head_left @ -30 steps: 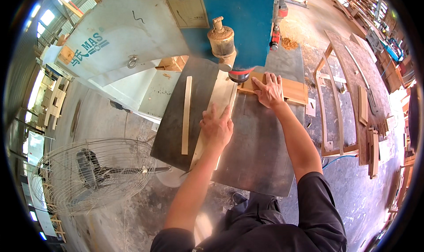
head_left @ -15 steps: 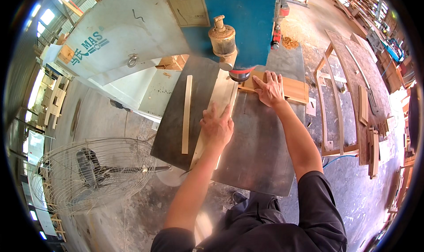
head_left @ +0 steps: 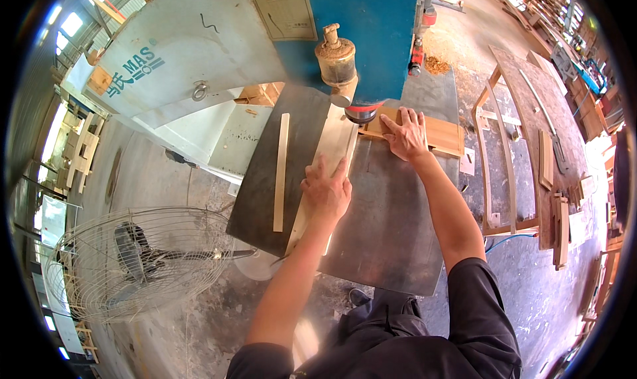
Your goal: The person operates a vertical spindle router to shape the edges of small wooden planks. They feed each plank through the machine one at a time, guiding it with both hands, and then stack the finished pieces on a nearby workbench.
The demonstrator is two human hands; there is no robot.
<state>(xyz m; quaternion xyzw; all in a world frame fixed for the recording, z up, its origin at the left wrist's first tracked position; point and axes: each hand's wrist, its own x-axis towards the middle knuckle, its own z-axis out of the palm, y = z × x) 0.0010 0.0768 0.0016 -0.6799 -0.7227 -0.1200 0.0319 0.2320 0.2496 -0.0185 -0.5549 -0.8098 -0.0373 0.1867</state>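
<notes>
The left hand (head_left: pixel 325 192) lies on a long pale board (head_left: pixel 334 140), fingers apart and stretched forward along the wood, the forearm covering part of the board's near end. The fingers press on top rather than wrapping round it; whether the thumb hooks the edge, I cannot tell. The board lies lengthwise on a dark metal table (head_left: pixel 391 226), its far end reaching beneath the machine's blue housing (head_left: pixel 361 34), beside a round black-and-red machine head (head_left: pixel 360 115). The right hand (head_left: pixel 406 137) is spread flat over a shorter orange-brown board (head_left: pixel 446 135) — fingers a little apart, not closed round anything — just to the right of that head. This second board lies crosswise, its left end near the pale board; whether the two touch is hard to see. A thin pale strip (head_left: pixel 281 173) lies to the left of the long board, apart from it. A dusty oil cup (head_left: pixel 336 60) juts from the front of the housing. A wire-caged fan (head_left: pixel 139 263) stands left of the table, and a wooden bench (head_left: pixel 534 103) with loose pieces on it stands to the right — well apart from both hands.
</notes>
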